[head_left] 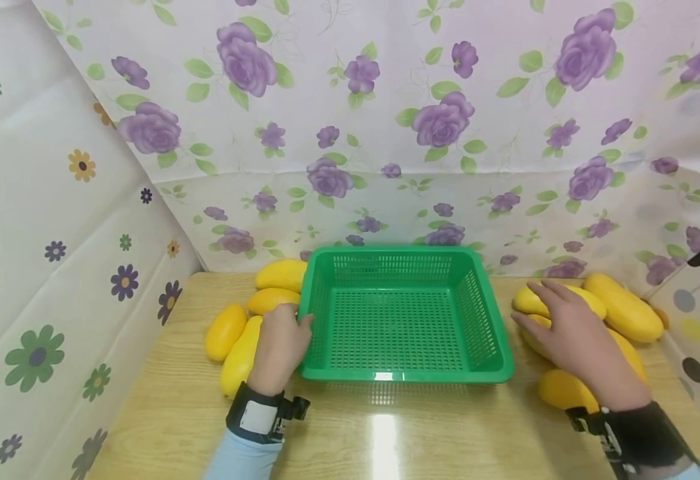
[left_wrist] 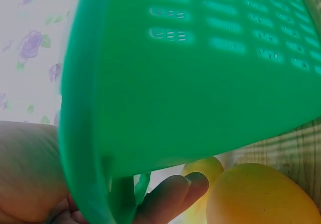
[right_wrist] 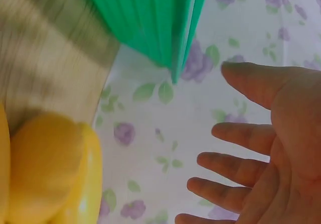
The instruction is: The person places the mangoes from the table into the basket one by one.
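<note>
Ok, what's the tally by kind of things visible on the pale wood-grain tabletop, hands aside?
Smooth oval yellow mango-like fruits: 9 visible, some partly covered by the right hand
Rectangular green plastic basket: 1
Total: 10

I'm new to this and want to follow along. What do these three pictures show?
There's no machine here, just a person's bare hands. The wide picture comes from a camera on the person's head; the two close ones come from cameras worn on each wrist. On the wooden table stands a green basket, with yellow fruits on its left and its right. The left hand grips the basket's left rim. The right hand hovers above the right-side fruits, holding nothing.
</note>
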The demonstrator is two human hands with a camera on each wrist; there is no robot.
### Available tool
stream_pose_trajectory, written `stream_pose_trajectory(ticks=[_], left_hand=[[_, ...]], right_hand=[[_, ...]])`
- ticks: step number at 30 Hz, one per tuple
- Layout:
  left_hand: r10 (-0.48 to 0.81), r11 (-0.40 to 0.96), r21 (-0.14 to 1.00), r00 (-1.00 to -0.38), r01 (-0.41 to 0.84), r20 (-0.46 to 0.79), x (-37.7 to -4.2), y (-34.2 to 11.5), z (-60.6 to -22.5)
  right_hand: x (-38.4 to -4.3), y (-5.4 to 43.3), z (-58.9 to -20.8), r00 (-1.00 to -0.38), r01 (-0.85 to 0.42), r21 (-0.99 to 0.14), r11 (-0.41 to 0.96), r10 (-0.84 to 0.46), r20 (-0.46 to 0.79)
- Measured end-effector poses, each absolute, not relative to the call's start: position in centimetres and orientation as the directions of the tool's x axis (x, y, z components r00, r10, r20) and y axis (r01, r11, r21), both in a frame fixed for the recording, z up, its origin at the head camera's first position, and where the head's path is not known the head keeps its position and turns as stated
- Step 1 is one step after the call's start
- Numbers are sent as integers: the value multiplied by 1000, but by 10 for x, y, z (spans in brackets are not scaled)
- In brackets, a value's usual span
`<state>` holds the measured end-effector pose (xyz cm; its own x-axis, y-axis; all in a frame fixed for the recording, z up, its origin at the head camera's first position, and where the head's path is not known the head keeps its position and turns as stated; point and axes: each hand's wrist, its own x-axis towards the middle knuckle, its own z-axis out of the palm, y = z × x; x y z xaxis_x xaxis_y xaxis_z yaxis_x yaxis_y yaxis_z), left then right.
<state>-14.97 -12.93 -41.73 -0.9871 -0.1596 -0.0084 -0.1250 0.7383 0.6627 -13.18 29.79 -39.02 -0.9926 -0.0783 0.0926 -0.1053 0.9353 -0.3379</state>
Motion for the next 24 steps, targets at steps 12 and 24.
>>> stream_pose_trajectory(ticks=[12, 24], left_hand=[[-162, 751, 649, -987, -119, 7, -148, -131, -416], [-166, 772, 622, -986, -129, 1, -148, -129, -408]], right_hand=[[-163, 354, -391, -994, -89, -244, 966, -102, -40], [-187, 389, -406, -981, -47, -278, 959, -98, -170]])
